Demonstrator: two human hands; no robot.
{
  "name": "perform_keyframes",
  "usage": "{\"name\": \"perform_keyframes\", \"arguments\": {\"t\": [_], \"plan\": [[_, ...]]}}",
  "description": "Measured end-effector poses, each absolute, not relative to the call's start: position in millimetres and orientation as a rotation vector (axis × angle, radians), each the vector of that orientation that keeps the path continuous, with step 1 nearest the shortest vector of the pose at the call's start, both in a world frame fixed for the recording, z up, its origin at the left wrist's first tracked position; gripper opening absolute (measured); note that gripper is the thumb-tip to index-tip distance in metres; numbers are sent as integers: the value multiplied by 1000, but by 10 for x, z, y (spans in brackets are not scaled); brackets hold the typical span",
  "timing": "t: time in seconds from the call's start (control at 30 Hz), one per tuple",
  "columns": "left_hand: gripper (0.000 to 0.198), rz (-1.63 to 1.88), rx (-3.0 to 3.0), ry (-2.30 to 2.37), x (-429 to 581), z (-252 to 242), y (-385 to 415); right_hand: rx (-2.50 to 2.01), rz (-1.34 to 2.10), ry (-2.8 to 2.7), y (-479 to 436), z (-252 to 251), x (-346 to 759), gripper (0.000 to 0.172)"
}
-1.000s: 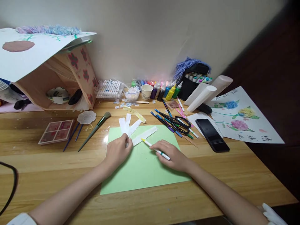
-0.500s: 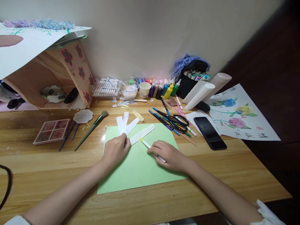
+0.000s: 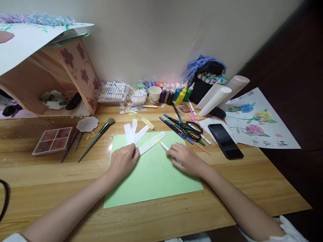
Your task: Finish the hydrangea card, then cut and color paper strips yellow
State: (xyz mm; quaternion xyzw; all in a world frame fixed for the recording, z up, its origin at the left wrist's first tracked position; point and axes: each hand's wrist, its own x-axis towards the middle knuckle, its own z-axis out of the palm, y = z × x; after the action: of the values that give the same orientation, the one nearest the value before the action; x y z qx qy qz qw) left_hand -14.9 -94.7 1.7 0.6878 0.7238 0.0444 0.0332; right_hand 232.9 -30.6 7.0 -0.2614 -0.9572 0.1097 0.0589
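My right hand [image 3: 185, 158] is closed around a white marker [image 3: 164, 146] whose yellow tip touches a white paper strip [image 3: 151, 142]. Faint yellow marks run along that strip. My left hand [image 3: 123, 158] presses the strip's lower left end, fingers curled in, thumb side toward it. Both hands rest on a light green sheet [image 3: 153, 181]. Just beyond the left hand, several blank white strips [image 3: 133, 132] fan out over the sheet's top edge. A yellow-coloured strip [image 3: 141, 120] lies behind them.
Black-handled scissors [image 3: 193, 130] lie among pens right of the sheet, with a phone [image 3: 225, 141] beyond. On the left are a makeup brush [image 3: 97, 139], a flower-shaped palette [image 3: 87, 124] and a box of pink pans [image 3: 53, 141]. Paint bottles [image 3: 181, 95] and a paper cup [image 3: 154, 95] line the wall.
My right hand and the marker have moved right and slightly up along the strip, where yellow marks now show. My left hand stays at the strip's end. The view has shifted slightly.
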Motion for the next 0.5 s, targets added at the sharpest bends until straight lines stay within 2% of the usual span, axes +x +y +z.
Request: {"name": "perform_keyframes", "arguments": {"t": [0.13, 0.3, 0.5], "plan": [[28, 134, 2116, 2213, -154, 28, -947, -913, 216, -2839, -238, 107, 2387, 13], [28, 218, 2074, 2198, -153, 49, -966, -693, 335, -2896, -328, 98, 2311, 15], [27, 272, 2163, 2030, -138, 45, -965, -732, 461, -2809, -288, 89, 2344, 18]]}}
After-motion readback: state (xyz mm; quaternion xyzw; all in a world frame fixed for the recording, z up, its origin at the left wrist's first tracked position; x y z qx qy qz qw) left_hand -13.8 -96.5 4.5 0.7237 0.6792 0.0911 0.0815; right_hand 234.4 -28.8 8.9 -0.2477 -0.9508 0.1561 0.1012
